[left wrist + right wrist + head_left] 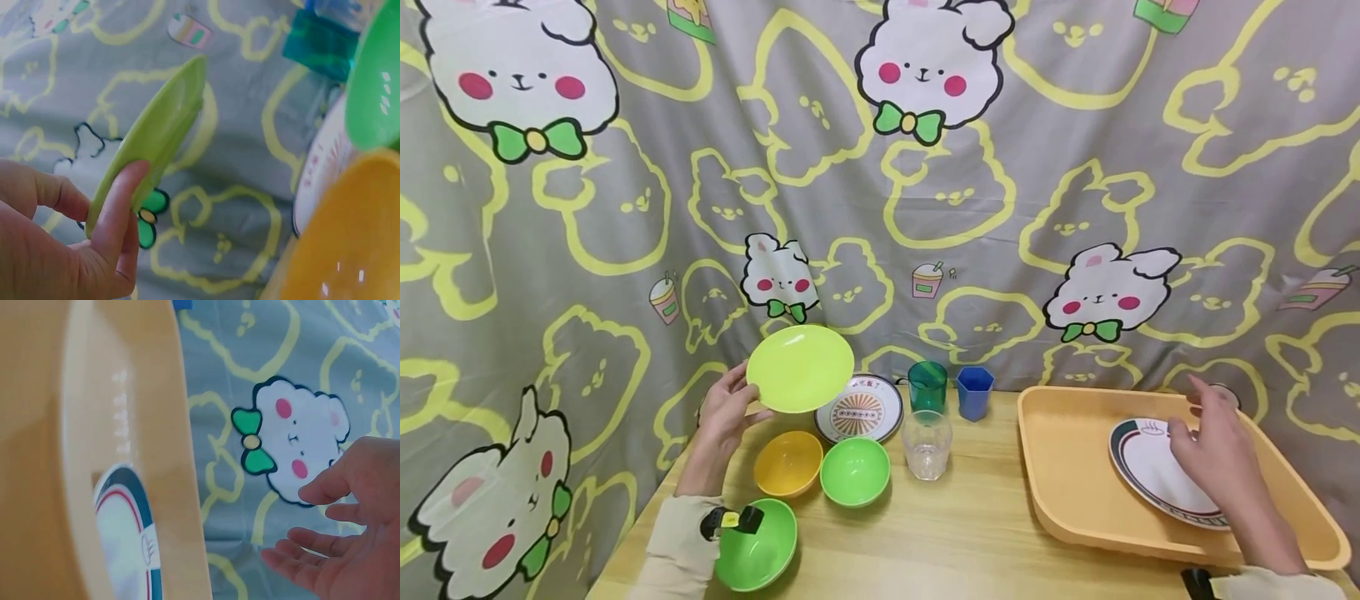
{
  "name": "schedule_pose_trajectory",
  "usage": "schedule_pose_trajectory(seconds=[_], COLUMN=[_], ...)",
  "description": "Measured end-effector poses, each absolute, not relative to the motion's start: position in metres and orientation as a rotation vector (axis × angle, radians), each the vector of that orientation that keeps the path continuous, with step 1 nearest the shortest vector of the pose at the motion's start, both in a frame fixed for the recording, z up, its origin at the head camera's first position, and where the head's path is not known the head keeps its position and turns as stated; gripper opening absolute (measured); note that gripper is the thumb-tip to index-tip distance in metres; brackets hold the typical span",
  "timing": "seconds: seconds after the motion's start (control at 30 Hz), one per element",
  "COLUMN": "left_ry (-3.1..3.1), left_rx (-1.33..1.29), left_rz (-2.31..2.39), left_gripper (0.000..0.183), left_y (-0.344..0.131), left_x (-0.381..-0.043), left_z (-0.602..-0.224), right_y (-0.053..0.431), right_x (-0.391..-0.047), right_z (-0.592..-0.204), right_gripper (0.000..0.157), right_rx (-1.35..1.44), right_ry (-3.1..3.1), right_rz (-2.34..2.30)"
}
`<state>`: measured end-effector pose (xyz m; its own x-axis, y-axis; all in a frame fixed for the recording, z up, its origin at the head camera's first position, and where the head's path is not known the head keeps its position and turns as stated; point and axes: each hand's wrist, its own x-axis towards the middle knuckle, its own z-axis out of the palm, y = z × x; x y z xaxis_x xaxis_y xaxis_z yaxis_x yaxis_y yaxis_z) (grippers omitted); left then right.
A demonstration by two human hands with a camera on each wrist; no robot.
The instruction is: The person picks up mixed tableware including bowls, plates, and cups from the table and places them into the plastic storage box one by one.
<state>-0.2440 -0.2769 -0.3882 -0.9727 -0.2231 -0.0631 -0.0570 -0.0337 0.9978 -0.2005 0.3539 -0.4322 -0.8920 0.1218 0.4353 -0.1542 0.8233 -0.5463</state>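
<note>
My left hand (724, 417) pinches a lime-green plate (801, 368) by its left edge, thumb on one face and fingers on the other. The plate is raised and tilted over the back left of the table, partly covering a white plate with a sunburst print (859, 410). In the left wrist view the lime-green plate (153, 128) appears nearly edge-on. Over the right part of an orange tray (1036, 475) hovers my right hand (1221, 454), fingers loosely bent and holding nothing. A white plate with a dark patterned rim (1142, 467) lies in the tray, partly hidden by that hand.
An orange bowl (788, 464), a green bowl (855, 472) and a second green bowl (758, 550) stand on the left of the wooden table (925, 542). Toward the middle are a teal cup (927, 386), a blue cup (974, 394) and a clear cup (927, 450). A patterned curtain (985, 192) hangs behind.
</note>
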Motion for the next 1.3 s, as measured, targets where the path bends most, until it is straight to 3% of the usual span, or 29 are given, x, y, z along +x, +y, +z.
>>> schedule_pose_trajectory(seconds=[0.47, 1.3], left_ry=[-1.996, -1.887], left_rx=[0.233, 0.072], left_rz=[-2.278, -2.437], left_gripper=[0.066, 0.069], left_y=[-0.234, -0.174], left_x=[-0.236, -0.236], left_z=[-0.385, -0.401], right_y=[0.314, 0.269], right_x=[-0.209, -0.201], right_z=[-0.427, -0.426], right_gripper=[0.058, 0.061], right_rx=[-0.011, -0.011], right_ry=[-2.400, -2.333], right_rz=[0.982, 1.177])
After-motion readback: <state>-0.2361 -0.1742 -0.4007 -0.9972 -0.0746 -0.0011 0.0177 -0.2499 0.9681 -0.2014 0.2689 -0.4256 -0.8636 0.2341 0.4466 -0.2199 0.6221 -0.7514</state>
